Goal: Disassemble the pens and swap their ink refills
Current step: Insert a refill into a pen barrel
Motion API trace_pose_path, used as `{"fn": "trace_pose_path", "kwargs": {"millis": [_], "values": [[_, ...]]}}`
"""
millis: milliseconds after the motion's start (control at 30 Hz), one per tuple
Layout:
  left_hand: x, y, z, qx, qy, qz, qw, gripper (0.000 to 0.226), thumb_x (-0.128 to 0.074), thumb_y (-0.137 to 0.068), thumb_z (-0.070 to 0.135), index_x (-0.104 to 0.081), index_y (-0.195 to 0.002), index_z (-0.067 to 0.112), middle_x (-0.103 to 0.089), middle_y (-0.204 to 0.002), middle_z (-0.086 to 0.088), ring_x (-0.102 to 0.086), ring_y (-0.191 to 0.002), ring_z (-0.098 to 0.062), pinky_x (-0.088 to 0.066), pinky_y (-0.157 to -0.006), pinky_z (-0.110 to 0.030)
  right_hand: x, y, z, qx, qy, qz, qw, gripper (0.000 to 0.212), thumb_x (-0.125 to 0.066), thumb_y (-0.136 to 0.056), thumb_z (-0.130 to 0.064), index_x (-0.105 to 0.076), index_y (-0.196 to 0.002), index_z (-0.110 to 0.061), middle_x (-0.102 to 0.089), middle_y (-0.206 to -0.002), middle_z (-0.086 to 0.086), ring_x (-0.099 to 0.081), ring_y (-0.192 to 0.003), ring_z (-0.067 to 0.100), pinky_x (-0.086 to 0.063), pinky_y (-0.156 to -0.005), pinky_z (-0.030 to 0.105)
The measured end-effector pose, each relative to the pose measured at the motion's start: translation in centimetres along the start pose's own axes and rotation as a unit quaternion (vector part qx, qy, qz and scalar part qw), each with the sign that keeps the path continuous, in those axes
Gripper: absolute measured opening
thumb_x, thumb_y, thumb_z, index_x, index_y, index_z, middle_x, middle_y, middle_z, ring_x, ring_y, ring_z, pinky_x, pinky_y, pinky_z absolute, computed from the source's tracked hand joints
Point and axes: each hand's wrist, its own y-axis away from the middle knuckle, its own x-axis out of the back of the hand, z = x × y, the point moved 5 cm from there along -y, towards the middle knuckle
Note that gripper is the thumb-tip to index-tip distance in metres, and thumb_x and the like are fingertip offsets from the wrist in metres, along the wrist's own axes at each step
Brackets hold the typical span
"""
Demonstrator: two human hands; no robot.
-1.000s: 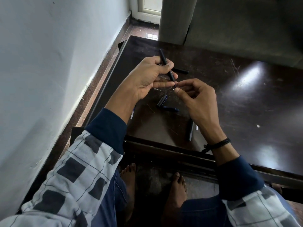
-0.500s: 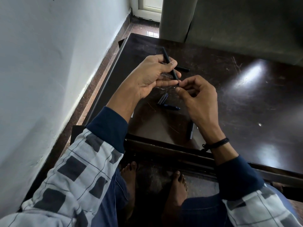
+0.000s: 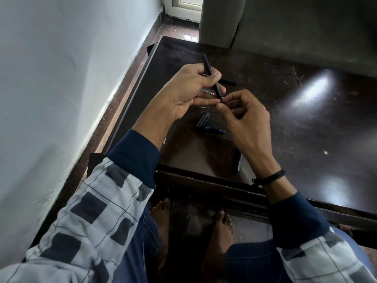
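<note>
Little has changed in the last second: the left hand (image 3: 187,92) still grips the black pen (image 3: 218,91), held tilted above the table (image 3: 285,123), and the right hand (image 3: 246,123) still pinches its lower tip between thumb and forefinger. This pen's tip is probably still being worked loose (blue pieces (image 3: 204,120) already lie on the table beneath), and its refill is not yet out.

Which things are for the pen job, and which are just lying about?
For the job: black pen, gripped by the left hand, its tip pinched by the right hand; blue pen piece, grey cap, black piece on the table.
Just there: wristband, wall.
</note>
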Motion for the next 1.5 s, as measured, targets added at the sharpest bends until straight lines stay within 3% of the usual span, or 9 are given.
{"fn": "trace_pose_path", "kwargs": {"millis": [267, 1500], "values": [[0.12, 0.01, 0.10, -0.003, -0.009, 0.009, 1.000, 0.006, -0.062, -0.103, 0.016, -0.064, -0.104, 0.011, -0.077, -0.090, -0.012, -0.079, -0.083, -0.029, -0.063, -0.073, -0.033, 0.14, -0.06, 0.14, -0.007, 0.003, -0.006, 1.000, 0.008, -0.072, -0.096, -0.028, -0.068, -0.102, -0.026, -0.066, -0.087, -0.015, -0.063, -0.082, 0.005, -0.050, -0.066, 0.011], [0.16, 0.15, 0.21, -0.004, -0.019, 0.009, 1.000, 0.009, -0.062, -0.103, 0.017, -0.063, -0.108, 0.010, -0.077, -0.091, -0.013, -0.078, -0.083, -0.031, -0.064, -0.075, -0.035, 0.01, -0.08, 0.22, -0.006, 0.013, -0.024, 1.000, 0.005, -0.072, -0.097, -0.025, -0.068, -0.100, -0.026, -0.065, -0.082, -0.016, -0.059, -0.073, -0.004, -0.048, -0.064, 0.011]]}}
